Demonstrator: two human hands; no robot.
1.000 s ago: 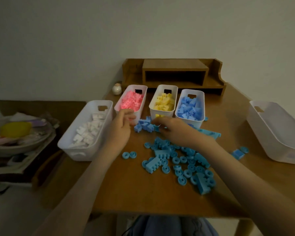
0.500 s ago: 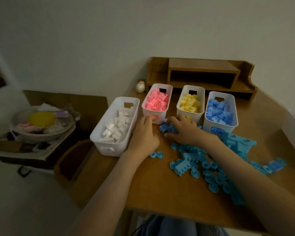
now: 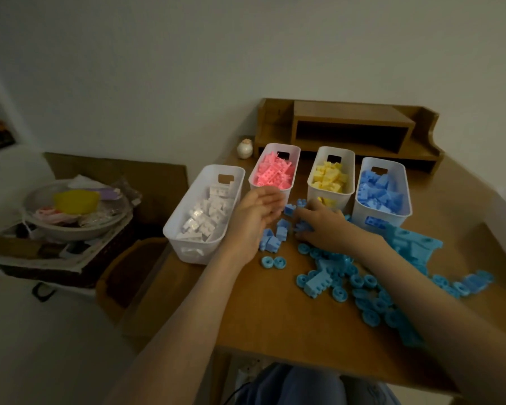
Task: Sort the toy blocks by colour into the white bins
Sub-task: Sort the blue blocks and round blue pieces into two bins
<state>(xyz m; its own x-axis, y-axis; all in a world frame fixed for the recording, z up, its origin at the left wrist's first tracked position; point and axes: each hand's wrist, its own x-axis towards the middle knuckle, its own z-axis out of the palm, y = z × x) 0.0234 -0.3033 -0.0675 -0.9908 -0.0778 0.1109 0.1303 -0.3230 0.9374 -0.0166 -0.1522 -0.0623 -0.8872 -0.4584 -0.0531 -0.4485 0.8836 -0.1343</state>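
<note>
Head view, left hand [image 3: 257, 213]: I am holding it cupped and on edge, fingers [image 3: 270, 200] relaxed and spread, gripping nothing.
Head view, right hand [image 3: 323, 228]: my fingers [image 3: 304, 213] are curling down over blue blocks [image 3: 272, 241]; I cannot tell whether they are pinching any.
Blocks: they are lying on the desk [image 3: 260, 311] between my two sets of fingers, with more spreading out behind my right wrist.
Blue bin [image 3: 408, 197]: it is standing just beyond my right knuckles.
Step in hand: I am probably raking a batch towards the cupped palm.
Doing it well: I am aiming for small batches, closing both hands underneath before lifting, so nothing is spilling into the neighbouring yellow bin [image 3: 311, 176].
</note>
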